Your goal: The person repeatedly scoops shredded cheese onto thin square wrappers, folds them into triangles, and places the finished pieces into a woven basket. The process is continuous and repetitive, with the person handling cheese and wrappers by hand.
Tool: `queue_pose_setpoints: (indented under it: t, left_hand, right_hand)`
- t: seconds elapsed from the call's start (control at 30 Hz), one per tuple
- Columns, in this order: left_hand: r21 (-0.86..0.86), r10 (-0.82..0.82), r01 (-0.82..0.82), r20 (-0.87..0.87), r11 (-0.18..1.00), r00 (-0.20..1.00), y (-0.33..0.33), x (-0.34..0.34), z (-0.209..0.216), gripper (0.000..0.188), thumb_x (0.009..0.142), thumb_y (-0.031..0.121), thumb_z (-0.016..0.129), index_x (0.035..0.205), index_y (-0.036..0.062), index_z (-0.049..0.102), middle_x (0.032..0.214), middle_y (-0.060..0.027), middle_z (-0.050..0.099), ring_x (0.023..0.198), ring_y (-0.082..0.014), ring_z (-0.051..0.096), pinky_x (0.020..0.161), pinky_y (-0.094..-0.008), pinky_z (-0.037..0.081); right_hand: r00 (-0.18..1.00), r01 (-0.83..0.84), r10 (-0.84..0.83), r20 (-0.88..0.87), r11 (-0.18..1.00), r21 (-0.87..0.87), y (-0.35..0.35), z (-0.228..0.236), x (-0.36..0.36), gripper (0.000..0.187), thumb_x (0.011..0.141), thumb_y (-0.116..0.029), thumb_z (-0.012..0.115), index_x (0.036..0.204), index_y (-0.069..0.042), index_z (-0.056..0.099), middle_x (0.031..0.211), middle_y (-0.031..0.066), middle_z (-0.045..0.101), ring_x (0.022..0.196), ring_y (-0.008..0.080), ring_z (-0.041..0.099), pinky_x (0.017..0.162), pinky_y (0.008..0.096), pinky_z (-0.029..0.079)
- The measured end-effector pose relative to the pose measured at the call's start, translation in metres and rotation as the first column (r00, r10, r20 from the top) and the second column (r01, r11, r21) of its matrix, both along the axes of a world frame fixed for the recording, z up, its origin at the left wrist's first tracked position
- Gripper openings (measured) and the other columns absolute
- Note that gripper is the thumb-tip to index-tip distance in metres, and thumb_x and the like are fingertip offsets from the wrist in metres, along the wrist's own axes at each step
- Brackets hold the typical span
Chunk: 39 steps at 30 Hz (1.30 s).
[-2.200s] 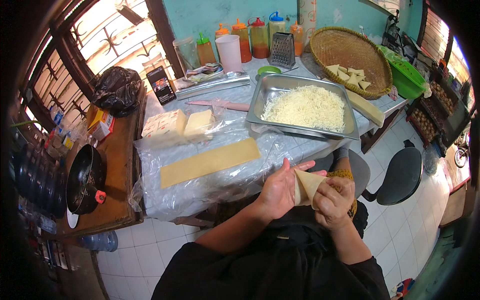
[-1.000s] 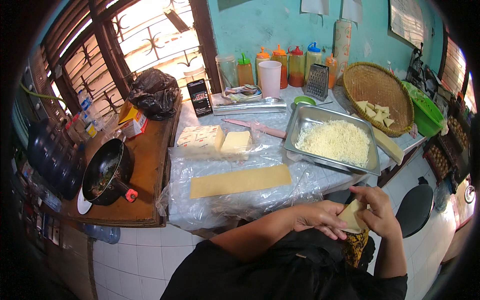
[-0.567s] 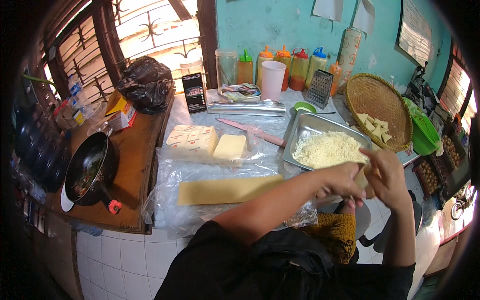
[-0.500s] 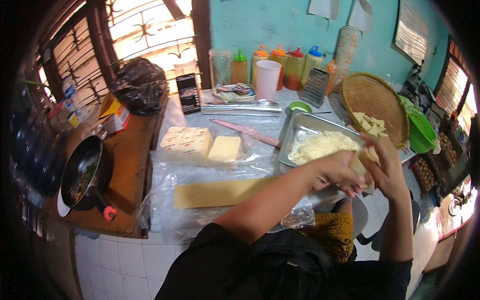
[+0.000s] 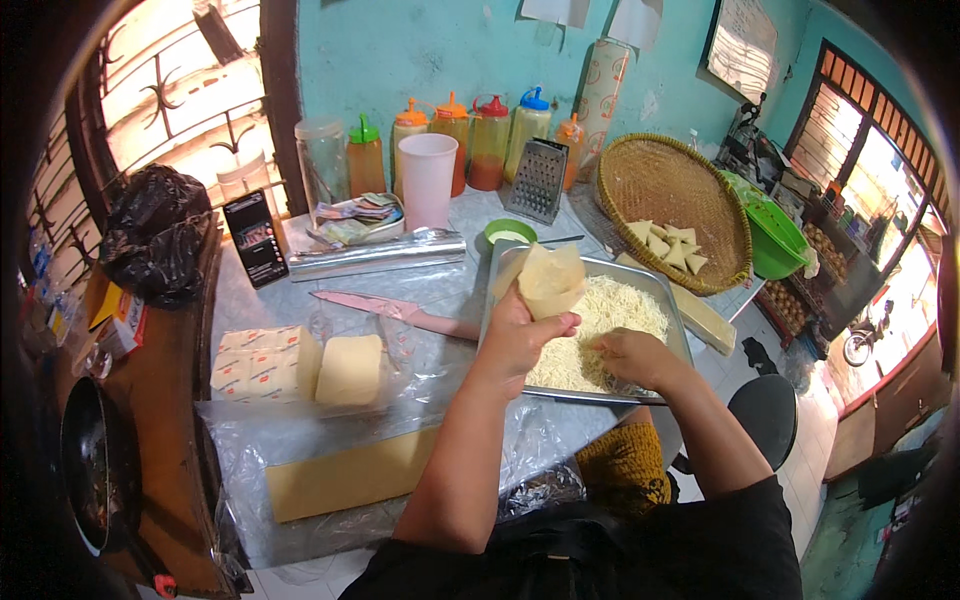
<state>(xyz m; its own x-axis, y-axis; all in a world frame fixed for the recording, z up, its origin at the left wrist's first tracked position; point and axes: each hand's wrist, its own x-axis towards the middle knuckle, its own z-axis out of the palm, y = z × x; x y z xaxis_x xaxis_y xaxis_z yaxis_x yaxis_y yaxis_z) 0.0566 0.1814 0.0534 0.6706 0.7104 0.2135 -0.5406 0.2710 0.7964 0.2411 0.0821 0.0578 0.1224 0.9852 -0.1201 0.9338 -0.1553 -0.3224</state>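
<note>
My left hand (image 5: 515, 345) holds up a folded pastry wrapper (image 5: 552, 282), shaped like a pocket, above the left side of a metal tray (image 5: 684, 335). Grated cheese (image 5: 628, 305) covers much of the tray's bottom. Into that cheese reaches my right hand (image 5: 640, 360), fingers drawn together with their tips partly hidden by shreds. A long strip of pastry sheet (image 5: 345, 478) lies on clear plastic, nearer to me. Several folded pastry triangles (image 5: 672, 246) rest on the near edge of a round woven tray (image 5: 665, 165) to the right.
Behind the tray stand a box grater (image 5: 540, 180), a small green bowl (image 5: 510, 232), a white cup (image 5: 428, 178) and several sauce bottles (image 5: 490, 145). A pink knife (image 5: 400, 310), a pale block (image 5: 350, 370) and a printed-wrapper block (image 5: 262, 365) lie left. A pan (image 5: 95, 470) sits far left.
The view has swung right. Both hands were together over the tray's right side; now my left hand raises the wrapper at the left and my right hand has gone down into the cheese.
</note>
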Motion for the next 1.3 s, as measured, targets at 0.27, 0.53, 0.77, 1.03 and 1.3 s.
queue_pose_setpoints:
  t: [0.27,0.53,0.77,1.03,1.3]
  left_hand:
    - [-0.072,0.06,-0.058,0.028,0.996,0.998,0.008,0.019,-0.011,0.048,0.078,-0.006,0.057,0.123,0.0034,0.043,0.11,-0.0097,0.057,0.087,-0.0174,0.06,0.076,-0.0297,0.05]
    - [-0.037,0.079,-0.08,-0.039,0.996,0.996,0.001,0.021,-0.01,0.048,0.077,-0.006,0.058,0.123,0.0033,0.044,0.11,-0.0091,0.058,0.087,-0.0173,0.06,0.074,-0.0287,0.05]
    - [0.03,0.038,-0.04,0.034,0.999,0.999,0.012,0.031,-0.024,0.049,0.076,-0.003,0.062,0.121,0.0044,0.046,0.106,-0.0059,0.06,0.089,-0.0154,0.06,0.07,-0.0276,0.05]
    - [0.059,0.041,-0.035,-0.11,0.998,0.993,0.014,0.03,-0.026,0.057,0.073,-0.006,0.057,0.126,0.0064,0.042,0.111,-0.0062,0.057,0.09,-0.0131,0.056,0.067,-0.0259,0.046]
    - [0.105,0.014,0.006,-0.193,0.994,0.981,0.013,0.035,-0.028,0.066,0.071,-0.006,0.058,0.132,0.0075,0.037,0.113,-0.0061,0.055,0.09,-0.0128,0.054,0.065,-0.0251,0.045]
  right_hand:
    - [0.858,-0.347,0.358,-0.369,0.933,0.099,0.015,-0.013,-0.018,0.019,0.073,-0.013,0.065,0.091,-0.012,0.07,0.092,0.0084,0.059,0.091,0.0255,0.057,0.082,0.0325,0.044]
    - [0.947,-0.069,0.048,0.318,0.996,0.056,0.0,0.0,0.028,0.014,0.075,-0.016,0.062,0.084,-0.007,0.068,0.083,0.0096,0.06,0.085,0.0209,0.059,0.075,0.0328,0.047]
    - [0.992,-0.095,0.086,-0.087,0.99,-0.105,-0.012,0.0,0.011,0.028,0.075,-0.019,0.06,0.098,-0.003,0.061,0.094,0.0153,0.06,0.088,0.0296,0.058,0.078,0.0365,0.046]
    - [0.911,0.113,-0.101,-0.401,0.994,0.006,-0.003,0.0,0.003,0.025,0.072,-0.005,0.062,0.097,-0.002,0.059,0.089,0.0112,0.057,0.085,0.0232,0.056,0.077,0.033,0.045]
    - [0.917,0.024,-0.088,-0.389,0.986,-0.165,-0.012,-0.009,0.003,0.03,0.072,-0.012,0.064,0.1,0.0,0.06,0.095,0.016,0.057,0.088,0.0289,0.057,0.08,0.0351,0.045]
